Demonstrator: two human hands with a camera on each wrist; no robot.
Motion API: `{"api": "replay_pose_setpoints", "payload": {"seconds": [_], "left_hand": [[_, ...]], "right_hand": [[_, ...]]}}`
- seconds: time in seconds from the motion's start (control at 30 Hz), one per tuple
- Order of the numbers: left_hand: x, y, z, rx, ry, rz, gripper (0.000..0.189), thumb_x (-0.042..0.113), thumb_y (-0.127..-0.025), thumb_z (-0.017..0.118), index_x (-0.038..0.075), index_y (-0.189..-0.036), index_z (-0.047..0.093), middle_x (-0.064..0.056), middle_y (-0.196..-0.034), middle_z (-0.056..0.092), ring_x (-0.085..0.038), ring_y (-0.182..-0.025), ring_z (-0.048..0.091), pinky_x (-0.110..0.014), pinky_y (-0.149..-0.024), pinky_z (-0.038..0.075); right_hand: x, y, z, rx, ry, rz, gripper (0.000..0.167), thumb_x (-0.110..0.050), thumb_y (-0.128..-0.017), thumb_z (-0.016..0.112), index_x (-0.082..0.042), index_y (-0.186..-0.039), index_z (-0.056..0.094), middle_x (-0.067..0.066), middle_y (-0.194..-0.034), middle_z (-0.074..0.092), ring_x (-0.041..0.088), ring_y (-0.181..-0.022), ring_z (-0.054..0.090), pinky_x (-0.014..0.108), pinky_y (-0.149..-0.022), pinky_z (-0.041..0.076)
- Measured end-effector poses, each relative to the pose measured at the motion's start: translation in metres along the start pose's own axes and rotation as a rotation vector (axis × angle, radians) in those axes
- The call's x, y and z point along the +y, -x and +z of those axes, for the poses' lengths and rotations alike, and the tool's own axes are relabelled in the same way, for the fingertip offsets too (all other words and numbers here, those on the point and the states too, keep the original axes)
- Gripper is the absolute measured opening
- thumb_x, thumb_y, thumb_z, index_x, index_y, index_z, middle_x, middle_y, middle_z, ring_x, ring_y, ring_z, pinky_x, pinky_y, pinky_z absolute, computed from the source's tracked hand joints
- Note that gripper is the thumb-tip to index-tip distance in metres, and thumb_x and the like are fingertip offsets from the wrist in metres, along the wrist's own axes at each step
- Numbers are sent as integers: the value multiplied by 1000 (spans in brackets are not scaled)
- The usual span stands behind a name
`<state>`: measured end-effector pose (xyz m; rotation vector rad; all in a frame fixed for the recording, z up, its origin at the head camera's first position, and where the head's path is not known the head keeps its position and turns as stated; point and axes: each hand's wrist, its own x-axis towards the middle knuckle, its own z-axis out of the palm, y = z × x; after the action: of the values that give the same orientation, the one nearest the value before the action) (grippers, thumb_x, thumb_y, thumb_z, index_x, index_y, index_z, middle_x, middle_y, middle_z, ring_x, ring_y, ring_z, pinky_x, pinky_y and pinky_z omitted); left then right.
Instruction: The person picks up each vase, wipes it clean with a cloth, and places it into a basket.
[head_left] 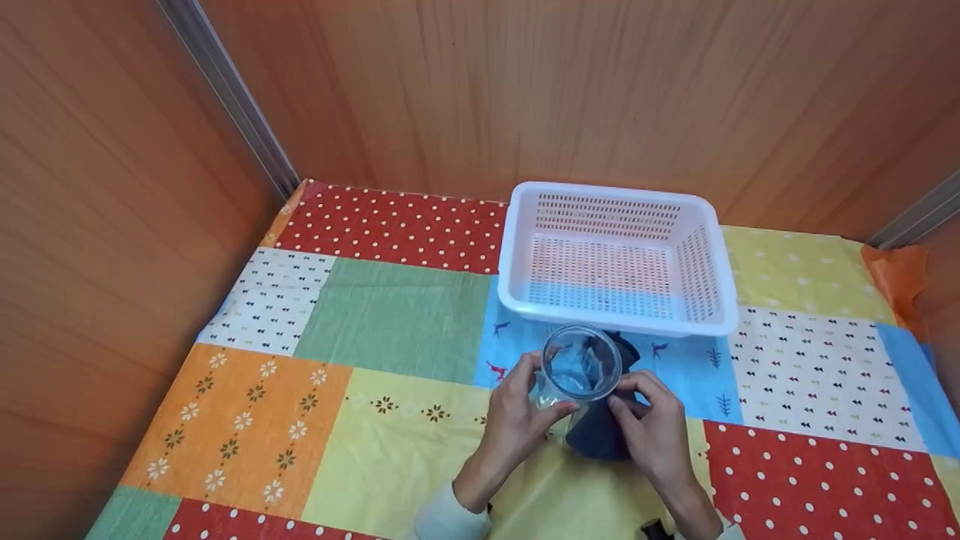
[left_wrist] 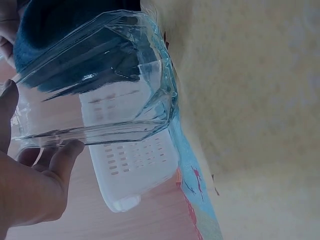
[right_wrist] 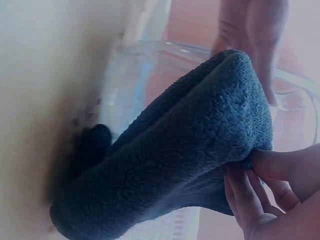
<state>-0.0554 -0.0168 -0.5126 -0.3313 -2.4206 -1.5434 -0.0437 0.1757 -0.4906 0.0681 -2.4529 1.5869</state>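
Note:
A clear glass jar (head_left: 574,367) with a thick round rim and faceted sides stands in front of the basket, its open mouth toward the head camera. My left hand (head_left: 517,405) grips it near the rim, thumb on the near side and fingers round the left. Pinched between the thumb and fingers of my right hand (head_left: 656,424) is a dark blue-grey fluffy cloth (right_wrist: 180,135), folded and hanging down along the jar's right side. In the left wrist view the cloth (left_wrist: 70,45) shows behind the glass jar (left_wrist: 125,100).
A white perforated plastic basket (head_left: 619,326) sits just beyond the hands, by the back wooden wall (head_left: 465,97). Under everything lies a patchwork tablecloth (head_left: 397,322). Another wooden wall (head_left: 112,225) rises on the left, and orange fabric (head_left: 896,281) lies at the right edge.

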Motion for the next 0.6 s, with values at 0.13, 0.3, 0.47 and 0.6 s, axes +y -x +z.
{"api": "replay_pose_setpoints", "payload": {"seconds": [0.13, 0.3, 0.47, 0.6], "left_hand": [[-1, 1, 0, 4, -8, 7, 66, 21, -75, 97, 10, -129, 61, -3, -119, 74, -19, -111, 70, -40, -93, 61], [-2, 1, 1, 10, -20, 15, 66, 20, -75, 97, 9, -129, 60, -3, -119, 74, -20, -110, 70, -40, -93, 61], [-1, 0, 1, 0, 1, -2, 68, 20, -75, 97, 9, -131, 60, -3, -119, 73, -21, -114, 70, -41, -96, 60], [0, 1, 1, -6, 14, -8, 69, 20, -74, 97, 7, -131, 60, -4, -120, 73, -22, -114, 70, -42, -96, 60]], "right_hand": [[2, 1, 1, -8, 22, -11, 25, 22, -86, 72, 0, -97, 74, 10, -100, 69, 11, -98, 69, 33, -87, 61], [17, 3, 2, -35, 62, -30, 24, 22, -85, 73, -1, -95, 71, 14, -99, 68, 13, -100, 69, 34, -85, 63], [31, 4, 4, -77, 89, 10, 22, 20, -86, 73, 0, -94, 68, 12, -101, 67, 29, -103, 70, 36, -83, 64], [37, 6, 6, -89, 95, 48, 23, 21, -86, 72, -1, -93, 67, 12, -100, 66, 32, -104, 69, 37, -84, 64]]}}
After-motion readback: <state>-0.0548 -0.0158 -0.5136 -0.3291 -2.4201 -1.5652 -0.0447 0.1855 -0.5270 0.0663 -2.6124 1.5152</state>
